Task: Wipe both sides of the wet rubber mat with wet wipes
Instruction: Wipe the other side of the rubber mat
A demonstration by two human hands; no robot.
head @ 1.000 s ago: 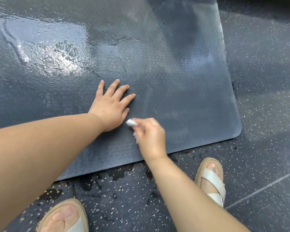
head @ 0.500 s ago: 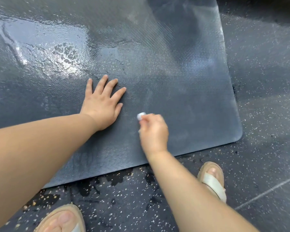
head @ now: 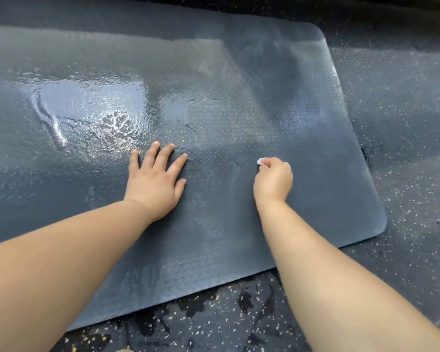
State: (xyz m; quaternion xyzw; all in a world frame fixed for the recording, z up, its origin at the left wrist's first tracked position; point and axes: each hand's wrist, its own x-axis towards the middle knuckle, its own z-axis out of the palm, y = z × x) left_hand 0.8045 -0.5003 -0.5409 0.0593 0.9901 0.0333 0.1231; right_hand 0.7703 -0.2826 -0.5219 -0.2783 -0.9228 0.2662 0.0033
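While the mat (head: 315,123) lay flat on the floor (head: 404,123), the left hand (head: 154,184) pressed it open-palmed; the right hand (head: 273,182) pinched a wipe (head: 262,161) against it. Judged floppy and slick; a corner seemed the best hold.

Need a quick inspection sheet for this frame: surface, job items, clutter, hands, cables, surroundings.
Surface: dark speckled floor, wet patches at its near side.
Job's things: dark grey textured rubber mat lying flat, water pooled on its left part; small white wet wipe bunched in the right hand.
Clutter: nothing seen.
Grippers: left hand flat on the mat, fingers spread; right hand grips the wipe.
Cables: nothing seen.
Surroundings: only floor around the mat.
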